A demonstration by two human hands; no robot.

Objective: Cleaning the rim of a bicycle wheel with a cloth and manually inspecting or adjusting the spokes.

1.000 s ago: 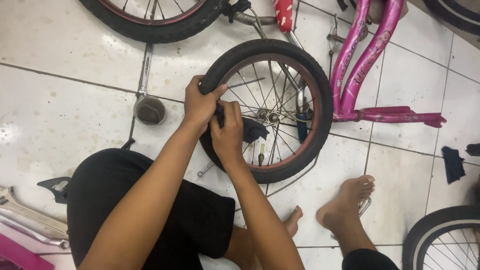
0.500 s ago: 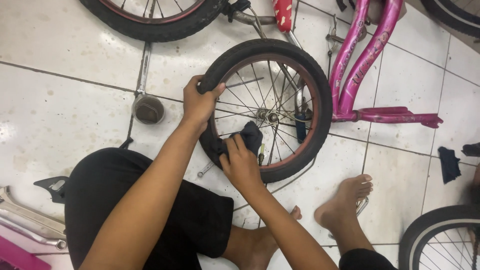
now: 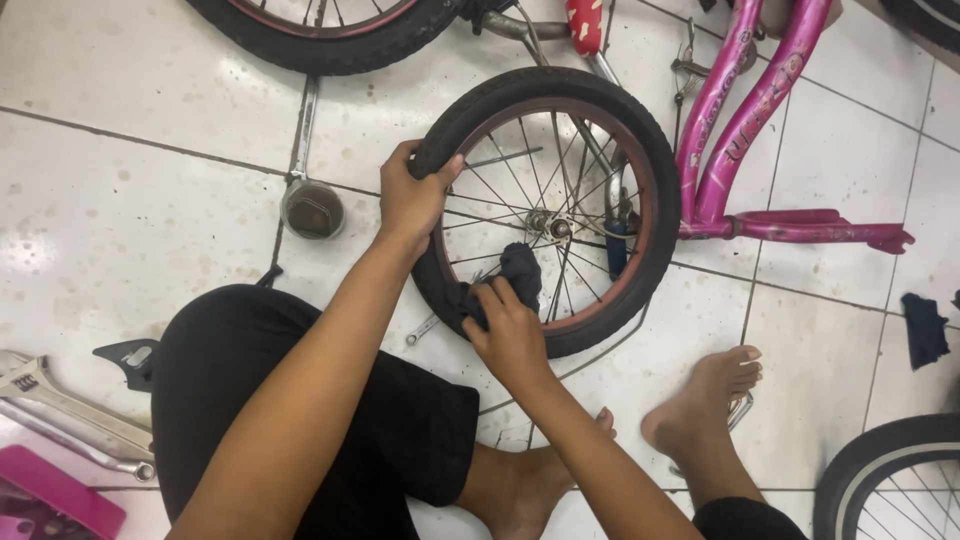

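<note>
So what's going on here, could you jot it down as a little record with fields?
Setting: white tiled floor, person seated barefoot
Left hand: grips the tyre of the small bicycle wheel at its upper left
Right hand: presses a dark cloth at the lower rim
Nearby: pink bicycle frame, adjustable wrench, small round metal cap

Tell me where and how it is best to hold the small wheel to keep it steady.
Probably grip the tyre at the wheel's upper left, from outside, fingers curled over the tread as the left hand does. The spokes are thin, and the right hand presses a dark cloth at the lower rim.
</note>
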